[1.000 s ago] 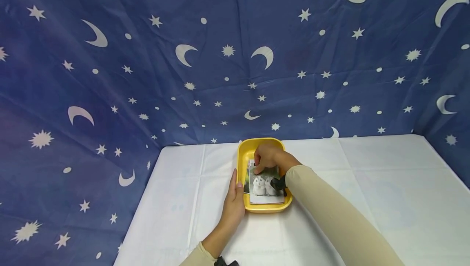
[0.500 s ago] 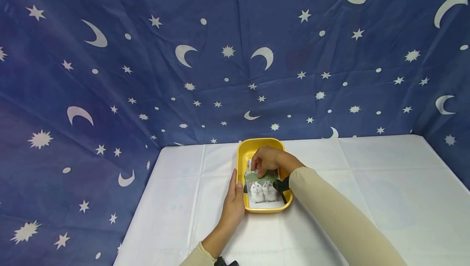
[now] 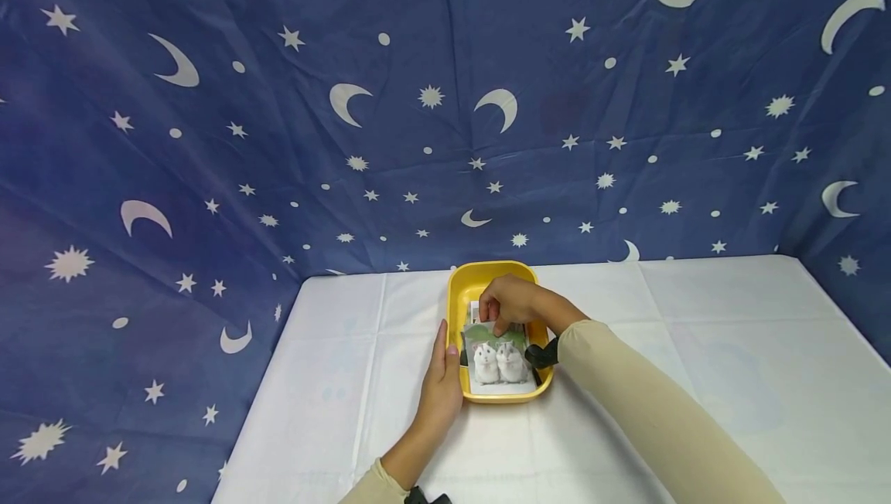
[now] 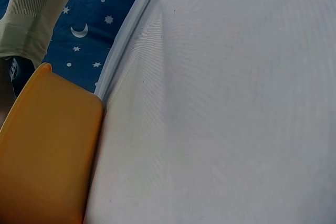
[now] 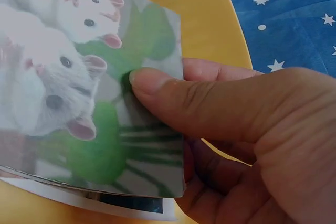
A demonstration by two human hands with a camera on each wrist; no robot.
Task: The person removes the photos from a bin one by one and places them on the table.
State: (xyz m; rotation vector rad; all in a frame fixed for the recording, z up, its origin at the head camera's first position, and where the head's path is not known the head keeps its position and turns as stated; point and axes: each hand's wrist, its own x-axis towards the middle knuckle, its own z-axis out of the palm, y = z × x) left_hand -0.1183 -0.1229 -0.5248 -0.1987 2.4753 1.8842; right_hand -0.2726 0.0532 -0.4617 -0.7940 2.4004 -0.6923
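A yellow plastic basin (image 3: 455, 295) stands on the white-covered table, holding a small pile of picture cards. My right hand (image 3: 511, 303) reaches inside it and pinches a card (image 3: 501, 372) printed with two white hamsters. In the right wrist view, the thumb (image 5: 152, 82) presses on the card's green-leaf picture while the other fingers go behind it. Beneath, the edge of another card (image 5: 168, 211) shows. My left hand (image 3: 442, 388) rests against the basin's left side, fingers straight and thumb at the rim; the left wrist view shows only the basin's outer wall (image 4: 47, 150).
White cloth (image 3: 334, 380) covers the table. A dark blue curtain (image 3: 418, 179) with moons and stars hangs behind it and along the left and right sides. Black wrist straps (image 3: 543, 353) sit at the cuffs.
The right hand has shifted slightly right and down, and the hamster card has moved a little toward the basin's near end, its picture now more exposed. The left hand stays at the rim.
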